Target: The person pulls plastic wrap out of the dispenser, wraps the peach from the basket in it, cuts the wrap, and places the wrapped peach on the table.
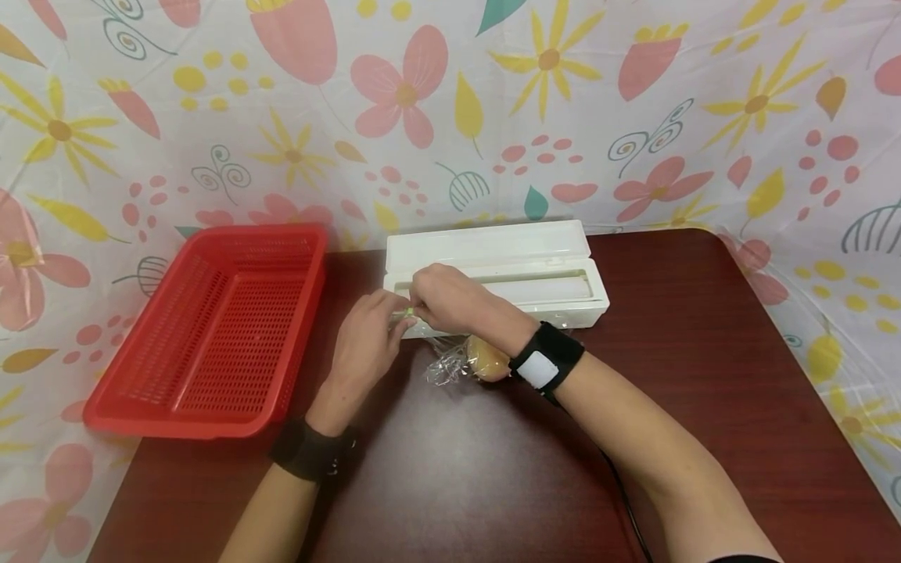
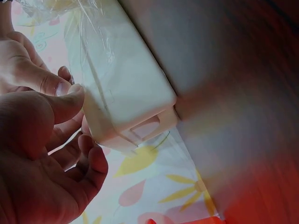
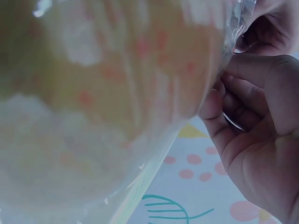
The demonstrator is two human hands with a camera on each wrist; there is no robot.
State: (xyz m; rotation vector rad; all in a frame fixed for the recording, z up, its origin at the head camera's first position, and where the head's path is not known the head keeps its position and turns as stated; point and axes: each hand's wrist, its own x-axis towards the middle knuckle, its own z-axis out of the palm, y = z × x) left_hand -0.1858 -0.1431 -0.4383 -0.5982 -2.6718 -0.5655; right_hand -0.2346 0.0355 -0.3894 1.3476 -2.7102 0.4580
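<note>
Leftward on the white box [image 1: 486,248], our left hand [image 1: 369,338] and right hand [image 1: 450,299] sit close; our fingers' hold we cannot tell.

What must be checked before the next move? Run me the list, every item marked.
1. Lid open: ok, raised behind the roll.
2. Cling film roll seated: ok, it lies in the white dispenser.
3. Fruit fully covered: cannot tell. Clear cling film covers part of it, but the right arm hides some.
4. Film cut free: cannot tell, the cut line is hidden.
5. Hands apart: not ok, the left hand and right hand meet at the dispenser's left end, by a small green piece.
6. Red basket away from the hands: ok.
</note>
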